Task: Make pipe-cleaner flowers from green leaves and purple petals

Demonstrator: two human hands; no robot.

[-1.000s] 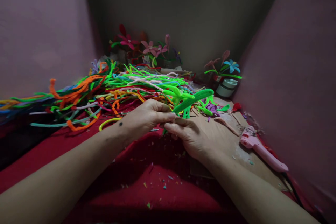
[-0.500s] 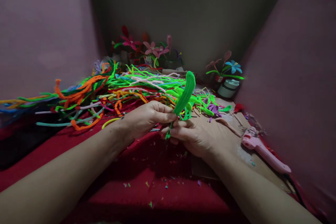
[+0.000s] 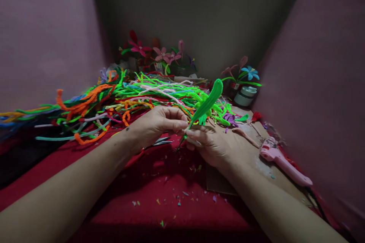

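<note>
A bright green pipe-cleaner leaf [image 3: 209, 98] stands tilted to the right between my hands, its rounded tip up. My right hand [image 3: 211, 142] pinches its thin stem between thumb and fingers, and a dark stem end pokes out below. On the other side, my left hand [image 3: 161, 123] has its thumb and forefinger closed at the narrow base of the leaf; the exact contact is partly hidden. Beneath my left wrist, metal blades like those of scissors [image 3: 162, 141] show on the red cloth [image 3: 137, 186].
Behind my hands lies a heap of coloured pipe cleaners [image 3: 159, 89]. Pipe-cleaner flowers [image 3: 162, 54] and a lidded jar [image 3: 245, 95] stand at the back. On the right, a pink glue gun [image 3: 285, 163] rests on cardboard [image 3: 251, 159]. Small scraps dot the cloth.
The leaf has tipped further to the right. My left fingers have shifted slightly left on the stem, and more of the blades shows beneath. The view has moved a little.
</note>
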